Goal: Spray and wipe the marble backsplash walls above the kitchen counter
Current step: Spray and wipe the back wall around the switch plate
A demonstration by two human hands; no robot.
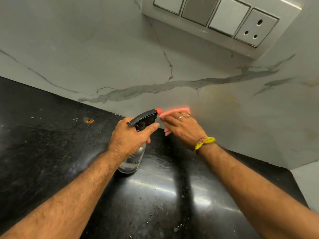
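Note:
My left hand (131, 137) grips a clear spray bottle (133, 161) by its neck, below the black trigger head with a red nozzle (158, 110) that points at the wall. The bottle hangs just over the black counter. My right hand (181, 125) presses a pink cloth (176, 112) flat against the marble backsplash (103, 66), low down near the counter line. Its fingers lie spread over the cloth. A yellowish stain (224, 99) marks the marble to the right of the cloth.
A black polished counter (51, 144) runs below the wall, with crumbs and an orange spot (89, 120). A switch and socket panel (222, 21) is set into the wall at the upper right. The wall turns a corner at the far right (303, 118).

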